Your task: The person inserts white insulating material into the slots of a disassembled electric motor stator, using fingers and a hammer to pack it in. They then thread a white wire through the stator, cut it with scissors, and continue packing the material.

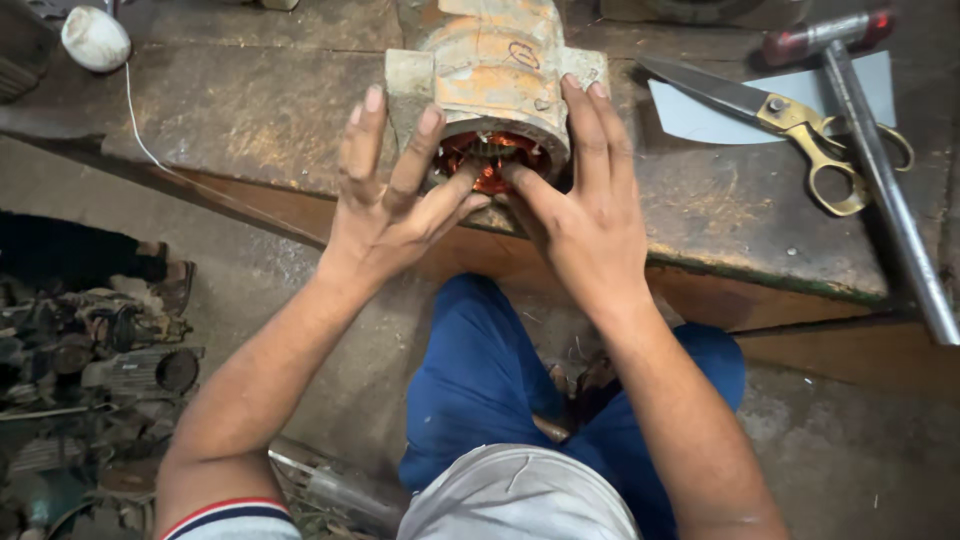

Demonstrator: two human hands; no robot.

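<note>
An old orange and grey motor housing (497, 70) lies on a worn wooden workbench (250, 110), its open end facing me with copper windings (490, 160) inside. My left hand (390, 200) rests against the left side of the opening, fingers spread and thumb reaching to the windings. My right hand (585, 205) presses on the right side, fingers up along the housing and thumb at the windings. Both hands steady the housing.
Scissors with brass handles (790, 120) lie on a pale sheet (700, 115) at the right, beside a long metal rod (885, 180) with a red-handled tool (825, 35). A white spool (95, 38) with thread sits far left. Scrap motor parts (90, 350) pile on the floor left.
</note>
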